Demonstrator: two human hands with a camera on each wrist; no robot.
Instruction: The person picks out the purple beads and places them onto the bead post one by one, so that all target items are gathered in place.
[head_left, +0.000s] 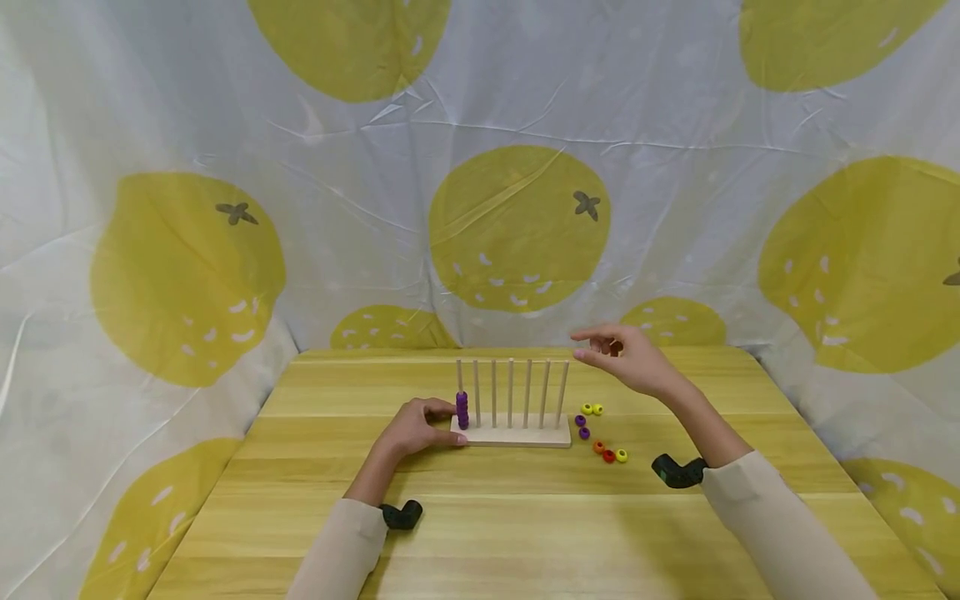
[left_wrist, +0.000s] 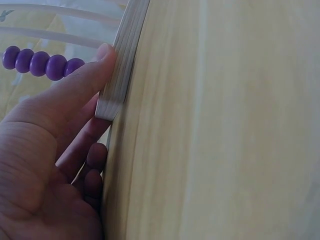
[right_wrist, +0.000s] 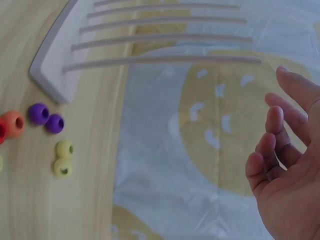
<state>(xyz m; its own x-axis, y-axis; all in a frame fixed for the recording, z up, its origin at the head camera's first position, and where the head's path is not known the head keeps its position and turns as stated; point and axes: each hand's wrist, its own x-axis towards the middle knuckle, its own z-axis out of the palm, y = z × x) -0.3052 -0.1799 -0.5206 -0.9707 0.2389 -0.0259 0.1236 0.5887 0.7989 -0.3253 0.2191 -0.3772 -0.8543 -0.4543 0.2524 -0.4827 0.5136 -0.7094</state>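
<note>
A wooden peg rack [head_left: 517, 435] with several upright pegs stands on the table. Purple beads [head_left: 462, 411] are stacked on its leftmost peg; the other pegs carry none. My left hand [head_left: 418, 427] grips the left end of the rack's base, thumb on the near side, as the left wrist view shows beside the purple beads [left_wrist: 39, 64]. Above and right of the rightmost peg, my right hand [head_left: 626, 357] hangs in the air. Its fingers are loosely bent, with nothing between them in the right wrist view. Two loose purple beads [right_wrist: 46, 118] lie near the rack's right end.
More loose beads lie right of the rack: two yellow beads [head_left: 592, 409] at the back, then an orange bead [head_left: 598, 447], a red bead [head_left: 609, 457] and a yellow bead [head_left: 622, 456] nearer. Behind the wooden table [head_left: 525, 533] hangs a fruit-printed cloth [head_left: 660, 217].
</note>
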